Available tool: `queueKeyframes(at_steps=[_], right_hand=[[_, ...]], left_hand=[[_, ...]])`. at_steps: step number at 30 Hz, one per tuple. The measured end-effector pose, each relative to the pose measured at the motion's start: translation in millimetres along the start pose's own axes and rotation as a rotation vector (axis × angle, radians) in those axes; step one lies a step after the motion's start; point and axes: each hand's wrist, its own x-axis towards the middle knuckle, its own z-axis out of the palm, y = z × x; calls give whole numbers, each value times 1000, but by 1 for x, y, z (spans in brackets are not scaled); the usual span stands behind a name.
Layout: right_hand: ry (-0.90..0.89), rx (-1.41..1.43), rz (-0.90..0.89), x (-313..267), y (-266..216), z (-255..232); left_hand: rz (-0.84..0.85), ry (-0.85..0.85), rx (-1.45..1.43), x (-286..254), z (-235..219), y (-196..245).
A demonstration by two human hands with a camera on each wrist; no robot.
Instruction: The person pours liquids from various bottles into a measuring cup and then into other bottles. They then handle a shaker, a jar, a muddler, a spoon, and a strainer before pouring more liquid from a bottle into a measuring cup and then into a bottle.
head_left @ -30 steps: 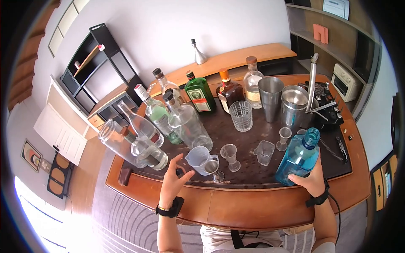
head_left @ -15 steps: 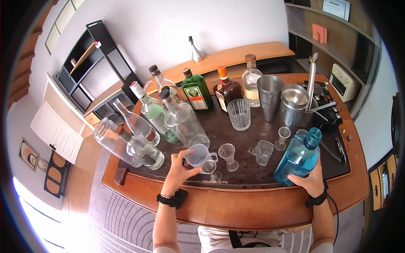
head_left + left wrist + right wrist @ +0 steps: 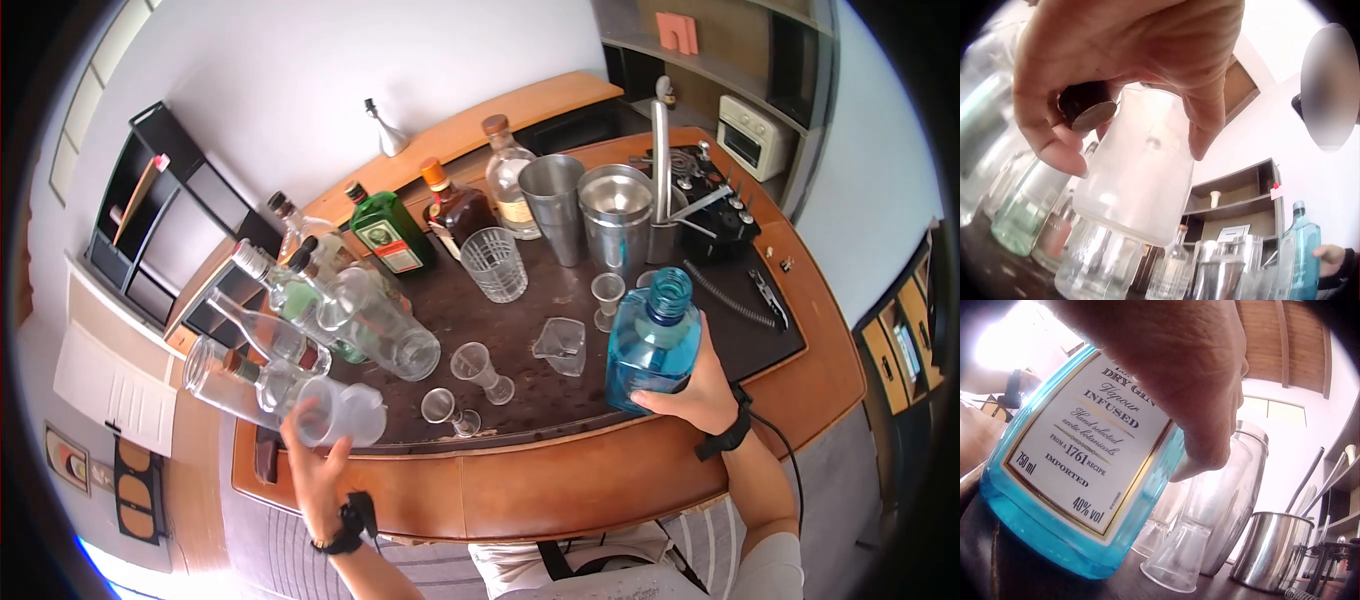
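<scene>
My left hand (image 3: 318, 480) grips a translucent plastic measuring jug (image 3: 1138, 169) at the left front of the table, beside the clear bottles. A small black cap (image 3: 1088, 105) with a tan face is tucked in the same hand's curled fingers. My right hand (image 3: 705, 385) holds a blue glass gin bottle (image 3: 655, 345) round its side at the right front. That bottle is uncapped and nearly upright; its white label (image 3: 1091, 444) shows in the right wrist view. Between the hands stand a metal jigger (image 3: 450, 412), a clear jigger (image 3: 483, 373) and a small clear square pitcher (image 3: 560, 347).
Several clear bottles (image 3: 375, 325) crowd the left side. Green (image 3: 390, 235) and brown (image 3: 460, 210) liquor bottles stand behind, near a cut-glass tumbler (image 3: 495, 265). Metal shaker tins (image 3: 555, 205) and a black rack of bar tools (image 3: 710, 205) occupy the back right.
My left hand has taken hold of the measuring jug and carried it left, away from the metal jigger. The head view has turned. My right hand keeps its hold on the blue gin bottle.
</scene>
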Motion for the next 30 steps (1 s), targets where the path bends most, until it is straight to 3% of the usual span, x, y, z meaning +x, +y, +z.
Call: queueKeyframes(at_steps=[2,4,6,8,10,12,15,18,30], right_hand=[[-11,-21,-12,0,3,-2],[-24,-34,-27,0,5,-2],[-23,-26,-24,-1,4,-1],[-21,-19,-31,0,4,-1],[-23,-15,-16,-1,4,-1],[-22,-8,-14,-2,3,-1],[-22,-2,-20,-1,4,-1],[-24,-9,-30,-1,3,-1],[-19,-21,-27,-1,2,-2]], left_hand=[[-90,-39,-228,-18,-3,47],[-46,-165,-275,-32,8,66],[-5,-293,-282,-45,39,81],[206,-443,-7,-44,70,82],[208,-508,-34,-38,104,90],[339,-534,18,-31,125,99],[248,-627,-70,-31,148,110],[106,-689,-143,-29,167,110],[111,-658,-123,-24,189,96]])
